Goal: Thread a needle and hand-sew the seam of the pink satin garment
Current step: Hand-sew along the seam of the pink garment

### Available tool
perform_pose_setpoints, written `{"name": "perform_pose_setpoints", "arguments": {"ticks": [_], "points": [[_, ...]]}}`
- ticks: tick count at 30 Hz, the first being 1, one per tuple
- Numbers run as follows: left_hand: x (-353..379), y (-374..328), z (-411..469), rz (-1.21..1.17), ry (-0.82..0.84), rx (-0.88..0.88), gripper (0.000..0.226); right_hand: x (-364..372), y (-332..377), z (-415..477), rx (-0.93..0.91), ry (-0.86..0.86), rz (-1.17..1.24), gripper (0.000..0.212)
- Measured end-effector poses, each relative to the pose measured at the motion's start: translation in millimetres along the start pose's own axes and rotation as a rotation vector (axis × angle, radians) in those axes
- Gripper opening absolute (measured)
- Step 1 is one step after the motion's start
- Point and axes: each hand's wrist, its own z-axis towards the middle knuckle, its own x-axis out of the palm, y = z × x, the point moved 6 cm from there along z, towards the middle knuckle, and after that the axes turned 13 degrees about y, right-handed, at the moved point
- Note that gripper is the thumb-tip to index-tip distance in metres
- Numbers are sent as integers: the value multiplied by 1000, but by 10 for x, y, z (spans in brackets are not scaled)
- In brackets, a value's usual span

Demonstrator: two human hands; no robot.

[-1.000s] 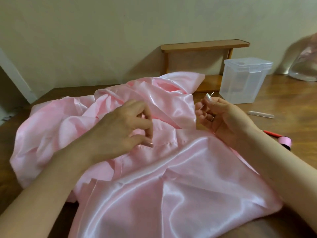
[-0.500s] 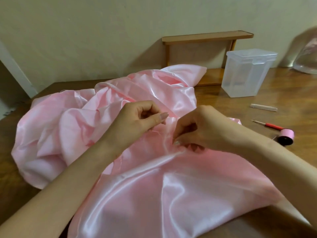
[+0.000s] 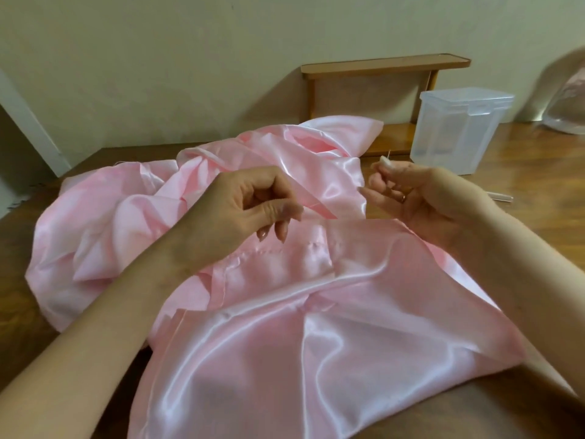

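Note:
The pink satin garment (image 3: 285,327) lies bunched across the wooden table (image 3: 538,153). A stitched seam (image 3: 285,248) runs across its middle. My left hand (image 3: 243,213) hovers over the seam, its thumb and fingers pinching a fold of the satin. My right hand (image 3: 421,201) is raised to the right of the fabric, palm toward me, and pinches a thin needle (image 3: 388,154) whose tip sticks up above the thumb. The thread is too fine to make out.
A clear plastic lidded container (image 3: 459,131) stands behind my right hand, in front of a small wooden shelf (image 3: 380,66). A thin clear tube (image 3: 500,196) lies on the table right of my wrist. A clear plastic bag (image 3: 566,99) sits at the far right.
My right hand has risen from the seam and pulled up and right with the needle. My left hand has stayed over the seam, pinching the fabric.

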Motion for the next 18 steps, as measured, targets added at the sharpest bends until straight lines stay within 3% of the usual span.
{"name": "perform_pose_setpoints", "arguments": {"ticks": [3,6,9,13,18], "points": [[27,34,-2,453,35,-3,17,-63,-7,48,-56,-14,136,13],[88,72,10,770,104,-11,25,-73,66,61,-163,-5,38,9],[107,193,9,737,160,-150,24,-48,146,5,-234,-59,-203,7],[8,336,5,483,50,-327,21,198,165,-74,-304,8,-564,9],[3,296,-22,366,159,-330,18,16,215,-60,-305,-101,-258,7]]}}
